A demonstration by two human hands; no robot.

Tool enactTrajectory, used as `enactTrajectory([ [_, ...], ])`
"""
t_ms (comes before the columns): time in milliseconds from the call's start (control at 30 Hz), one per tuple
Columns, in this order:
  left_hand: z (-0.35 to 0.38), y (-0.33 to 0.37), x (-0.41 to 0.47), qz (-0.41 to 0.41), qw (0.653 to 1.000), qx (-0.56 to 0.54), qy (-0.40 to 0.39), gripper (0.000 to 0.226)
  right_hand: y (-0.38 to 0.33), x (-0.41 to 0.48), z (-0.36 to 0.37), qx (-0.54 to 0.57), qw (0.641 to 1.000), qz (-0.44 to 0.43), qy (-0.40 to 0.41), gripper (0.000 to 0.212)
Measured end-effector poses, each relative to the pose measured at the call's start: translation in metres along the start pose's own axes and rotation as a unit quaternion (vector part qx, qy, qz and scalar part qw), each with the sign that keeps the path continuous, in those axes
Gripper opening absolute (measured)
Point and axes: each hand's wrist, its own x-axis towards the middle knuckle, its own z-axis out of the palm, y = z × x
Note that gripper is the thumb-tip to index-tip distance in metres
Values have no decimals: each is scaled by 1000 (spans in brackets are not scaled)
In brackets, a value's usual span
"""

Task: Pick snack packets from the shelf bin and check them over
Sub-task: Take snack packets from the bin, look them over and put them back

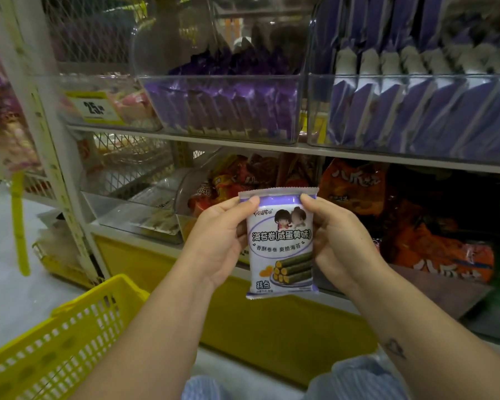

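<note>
Both hands held one small white-and-purple plastic snack packet upright in front of the lower shelf, printed face turned toward the camera, most likely so the front could be read. The left hand pinched the packet's left edge, thumb lying across the upper front corner and the other fingers hidden behind; the right hand gripped the right edge the same way, thumb on the front near the top seal. The packet looked flat and unopened, its crimped seals at top and bottom appearing whole (the back could not be seen). It hung well below the clear plastic shelf bin of matching purple-and-white packets. A yellow perforated plastic shopping basket sat at lower left.
</note>
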Motion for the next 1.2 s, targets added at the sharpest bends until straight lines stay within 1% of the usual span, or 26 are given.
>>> enactTrajectory([
  [67, -1, 1, 0, 0, 1000, 3, -5, 16, 0, 0, -1, 9, 1000, -1, -4, 28],
  [200, -4, 3, 0, 0, 1000, -2, -21, 33, 2, 2, -1, 14, 1000, -10, -12, 36],
  [333, -3, 3, -1, 3, 999, -32, -26, 30, 2, 2, -1, 31, 999, -17, -15, 38],
  [400, -4, 2, 0, 1, 999, -45, -31, 33, 1, 2, -1, 36, 999, -17, -17, 38],
  [533, -4, -1, 0, 5, 999, -44, -24, 33, 1, 6, -5, 6, 1000, -13, -22, 38],
  [600, -5, -1, 0, 7, 999, -38, 1, 32, 0, 7, -10, -58, 997, -4, -53, 43],
  [667, -8, 1, 1, 4, 999, -44, 30, 30, -2, 4, -15, -152, 979, 31, -133, 49],
  [700, -10, 2, 1, -2, 998, -49, 40, 30, -3, 2, -17, -179, 966, 57, -176, 50],
  [767, -12, 5, 1, -26, 997, -55, 49, 34, -3, -3, -19, -174, 954, 104, -223, 40],
  [833, -17, 7, 1, -48, 998, -41, 24, 39, -3, -5, -19, -139, 958, 122, -218, 32],
  [900, -22, 10, -1, -59, 997, 21, -48, 36, -3, -3, -20, -107, 970, 117, -184, 32],
  [933, -25, 12, -2, -72, 992, 56, -92, 40, -4, -2, -21, -86, 976, 110, -168, 33],
  [1000, -30, 11, -5, -114, 976, 104, -155, 64, -6, 0, -22, -57, 983, 97, -145, 36],
  [1033, -32, 9, -5, -131, 969, 113, -175, 71, -7, 1, -22, -51, 985, 92, -134, 37],
  [1100, -34, 7, -7, -138, 962, 119, -202, 68, -8, 2, -23, -41, 989, 90, -113, 40],
  [1200, -36, 5, -7, -117, 965, 113, -204, 58, -9, 2, -22, -21, 991, 100, -90, 39],
])
